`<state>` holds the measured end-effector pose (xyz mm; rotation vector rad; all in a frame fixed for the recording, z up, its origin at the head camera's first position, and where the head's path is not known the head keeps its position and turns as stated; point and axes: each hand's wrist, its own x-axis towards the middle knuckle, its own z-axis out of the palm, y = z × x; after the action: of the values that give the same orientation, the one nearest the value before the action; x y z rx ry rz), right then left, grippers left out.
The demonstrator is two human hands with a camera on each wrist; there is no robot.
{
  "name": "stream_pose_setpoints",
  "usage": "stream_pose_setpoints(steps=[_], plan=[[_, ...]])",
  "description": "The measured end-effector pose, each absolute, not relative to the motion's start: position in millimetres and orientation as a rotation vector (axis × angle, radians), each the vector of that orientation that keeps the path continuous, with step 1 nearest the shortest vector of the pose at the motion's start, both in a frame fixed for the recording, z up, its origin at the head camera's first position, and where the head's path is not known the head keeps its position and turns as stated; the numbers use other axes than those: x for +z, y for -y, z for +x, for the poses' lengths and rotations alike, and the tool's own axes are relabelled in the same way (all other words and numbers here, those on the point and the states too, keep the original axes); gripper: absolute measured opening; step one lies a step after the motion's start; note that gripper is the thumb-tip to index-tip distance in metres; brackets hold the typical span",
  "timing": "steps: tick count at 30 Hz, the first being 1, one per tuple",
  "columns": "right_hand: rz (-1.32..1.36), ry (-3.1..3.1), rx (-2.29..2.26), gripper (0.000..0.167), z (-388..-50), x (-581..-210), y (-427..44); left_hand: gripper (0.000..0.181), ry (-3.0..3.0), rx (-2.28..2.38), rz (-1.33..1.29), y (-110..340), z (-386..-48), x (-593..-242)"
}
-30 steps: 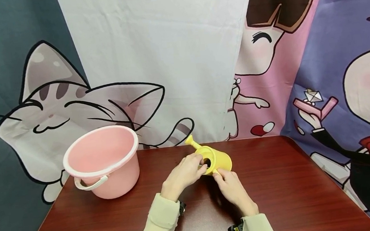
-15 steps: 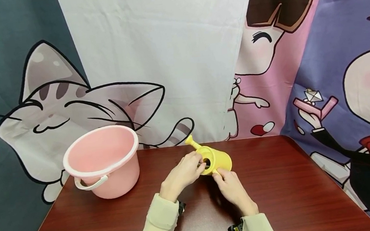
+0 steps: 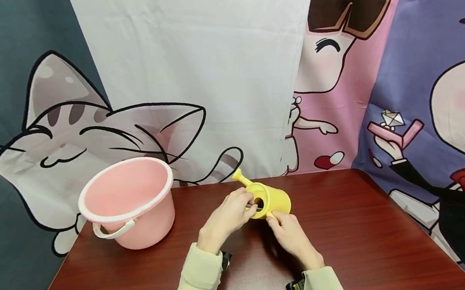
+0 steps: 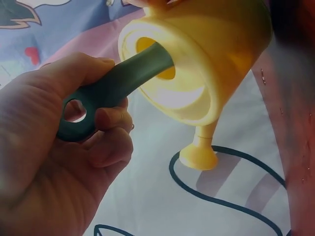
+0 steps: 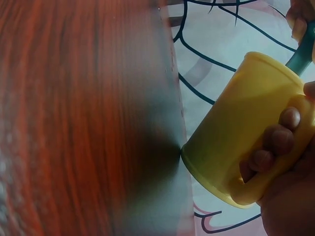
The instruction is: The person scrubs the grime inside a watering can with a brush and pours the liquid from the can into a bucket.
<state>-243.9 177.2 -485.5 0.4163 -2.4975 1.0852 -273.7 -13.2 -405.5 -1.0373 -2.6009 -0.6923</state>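
My left hand (image 3: 227, 214) held a dark green handle (image 4: 120, 81), clamped between thumb and curled fingers close to the end with the round hole. The opposite end of the handle passed through the round opening in the top of the yellow watering can (image 3: 280, 202); its tip was concealed inside the body. My right hand (image 3: 292, 239) gripped the can by its yellow grip (image 5: 270, 178), with the fingers wrapped through the loop. The can was located in front of me, above the far part of the reddish-brown table (image 3: 374, 239), with its body tilted and its opening turned toward my left hand. I could not tell whether its base touched the tabletop. The spout (image 3: 242, 178) projected from the far side of the can, away from my right hand, and ended in a flared head. A pink bucket (image 3: 152, 226) stood upright on the table to the left, well apart from the can, with its white bail (image 3: 116, 233) lowered against the near outer wall. Behind the table hung a printed cloth (image 3: 206, 58) bearing a cat and cartoon figures. A pale sleeve (image 3: 201, 271) covered each forearm.
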Motion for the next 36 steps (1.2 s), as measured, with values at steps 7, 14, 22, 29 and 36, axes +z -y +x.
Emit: stream_pose_setpoints(steps=[7,14,22,29,36], plan=[[0.43,2.492,1.079,0.036,-245,-486,-177,0.013,2.586,-0.684,-1.054,9,-280,-416],[0.417,2.502,1.076,0.036,-244,-486,-177,0.017,2.601,-0.719,-1.063,5,-283,-423],[0.423,2.503,1.064,0.037,-243,-486,-176,0.021,2.63,-0.731,-1.095,5,-283,-424],[0.429,2.504,1.067,0.037,-244,-486,-175,0.022,2.569,-0.739,-1.1,12,-280,-416],[0.431,2.5,1.07,0.037,-243,-487,-176,0.018,2.563,-0.742,-1.115,18,-274,-403]])
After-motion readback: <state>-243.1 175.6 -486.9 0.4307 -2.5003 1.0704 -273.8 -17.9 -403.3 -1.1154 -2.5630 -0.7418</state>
